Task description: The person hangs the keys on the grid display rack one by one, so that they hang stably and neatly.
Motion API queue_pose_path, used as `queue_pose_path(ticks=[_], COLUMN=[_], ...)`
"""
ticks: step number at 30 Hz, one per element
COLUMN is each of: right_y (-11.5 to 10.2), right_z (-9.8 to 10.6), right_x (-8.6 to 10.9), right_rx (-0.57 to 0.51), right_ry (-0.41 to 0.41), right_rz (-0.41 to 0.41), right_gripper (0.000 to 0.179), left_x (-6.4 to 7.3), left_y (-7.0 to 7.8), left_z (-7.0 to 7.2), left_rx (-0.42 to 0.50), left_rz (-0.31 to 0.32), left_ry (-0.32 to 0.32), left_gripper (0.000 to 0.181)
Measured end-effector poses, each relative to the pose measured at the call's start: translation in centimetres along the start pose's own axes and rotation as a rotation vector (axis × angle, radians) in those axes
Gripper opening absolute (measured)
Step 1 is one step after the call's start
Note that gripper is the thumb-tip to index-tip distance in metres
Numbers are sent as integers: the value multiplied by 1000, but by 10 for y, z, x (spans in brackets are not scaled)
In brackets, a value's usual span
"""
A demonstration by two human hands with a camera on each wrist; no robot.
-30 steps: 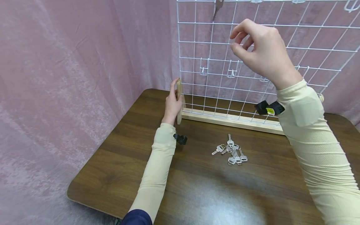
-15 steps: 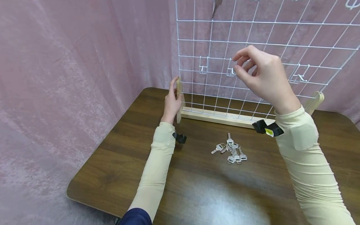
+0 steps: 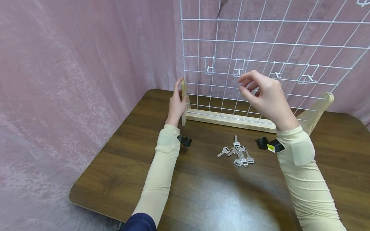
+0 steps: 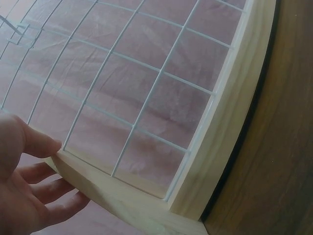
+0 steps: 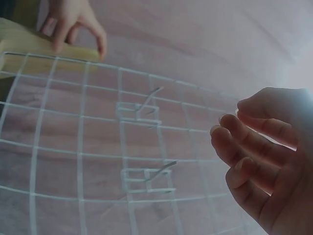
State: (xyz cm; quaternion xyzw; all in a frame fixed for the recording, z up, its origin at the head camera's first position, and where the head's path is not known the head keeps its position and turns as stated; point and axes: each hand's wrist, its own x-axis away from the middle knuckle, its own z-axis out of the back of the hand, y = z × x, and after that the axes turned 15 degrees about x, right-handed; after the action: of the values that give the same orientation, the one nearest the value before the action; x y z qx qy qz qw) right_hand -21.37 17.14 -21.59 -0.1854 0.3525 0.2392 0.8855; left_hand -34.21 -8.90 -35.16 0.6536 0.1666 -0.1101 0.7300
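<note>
My left hand (image 3: 177, 106) grips the left wooden side piece (image 3: 184, 117) of a stand that holds up a white wire grid panel (image 3: 215, 40). In the left wrist view the thumb of that left hand (image 4: 22, 181) lies at the wood's edge beside the wire, with the other fingers on the far side. In front of the grid hangs my right hand (image 3: 264, 96), fingers loosely bent and holding nothing. Near its fingertips is one of several white wire hooks (image 3: 238, 72) in a row on the panel. A pile of silver keys (image 3: 237, 152), some with rings, lies on the table below.
The brown wooden table (image 3: 115, 163) has rounded corners. The stand's bottom bar (image 3: 228, 121) runs along its back, ending at a right side piece (image 3: 319, 110). A dark pointed piece (image 3: 222, 6) shows high on the grid. Behind hangs a pink curtain (image 3: 130, 48).
My right hand has come down from the upper grid to about the hook row, staying empty. The left hand keeps its grip on the stand. The keys have not moved.
</note>
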Motion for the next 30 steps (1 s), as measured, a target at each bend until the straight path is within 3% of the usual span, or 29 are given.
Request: queue_pose_path(ticks=[12,18,23,30], right_y=[14,18,21,27], right_z=[-22,-32,-41,-53], right_x=[24,35,42,50], right_rx=[-1,4,3,2], right_ry=[-69,-127,-258,-509], right_rz=[-62,11,44,64], right_gripper=[16,23,31,41], left_x=[-2,0,0,-3], left_y=[0,-2,-3,-3], left_z=[1,1,1,3], left_rx=[4,-8,-12,-14], left_rz=[-11,-2,-12,-28], left_ry=[-3,-7,-3,-12], left_gripper=[68,69,68,68])
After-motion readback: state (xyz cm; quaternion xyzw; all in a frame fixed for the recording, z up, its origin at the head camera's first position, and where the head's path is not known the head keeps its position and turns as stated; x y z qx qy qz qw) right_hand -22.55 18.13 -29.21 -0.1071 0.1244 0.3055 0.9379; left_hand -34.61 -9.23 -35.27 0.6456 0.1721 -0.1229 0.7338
